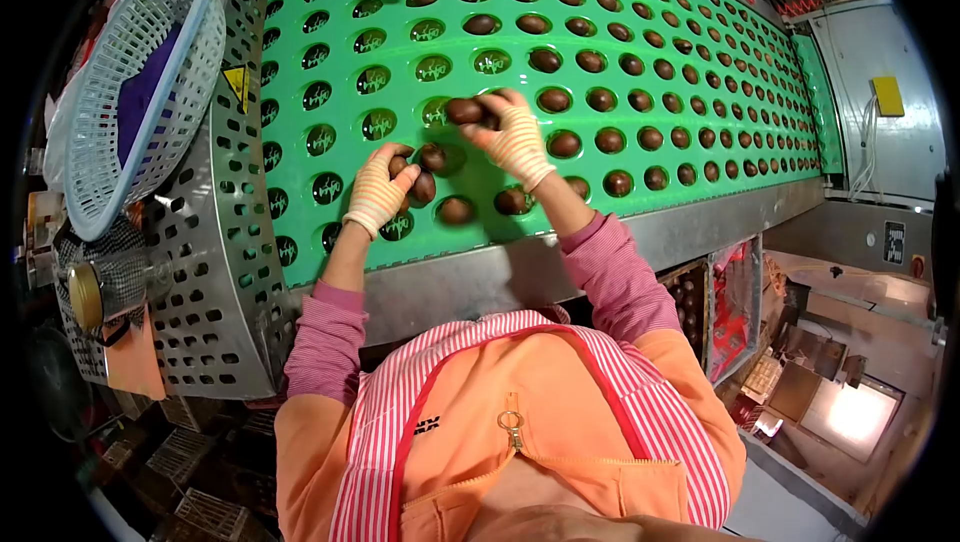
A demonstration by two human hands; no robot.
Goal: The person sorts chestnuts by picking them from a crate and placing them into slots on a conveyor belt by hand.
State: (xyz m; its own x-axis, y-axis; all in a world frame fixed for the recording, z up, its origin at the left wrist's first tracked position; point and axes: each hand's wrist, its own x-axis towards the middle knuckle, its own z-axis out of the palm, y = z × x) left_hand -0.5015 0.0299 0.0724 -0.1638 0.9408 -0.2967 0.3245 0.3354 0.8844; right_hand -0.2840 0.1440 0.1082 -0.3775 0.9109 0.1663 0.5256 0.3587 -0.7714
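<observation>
Brown egg [465, 111] here, pinched at the fingertips of the right grip [514, 142]! The left grip [380, 194] curls round another egg [398, 166], two eggs [424, 188] beside its thumb.

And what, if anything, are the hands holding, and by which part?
The right hand holds a brown oval piece by the end nearest its palm. The left hand is at brown pieces; its exact hold can't be told.
</observation>
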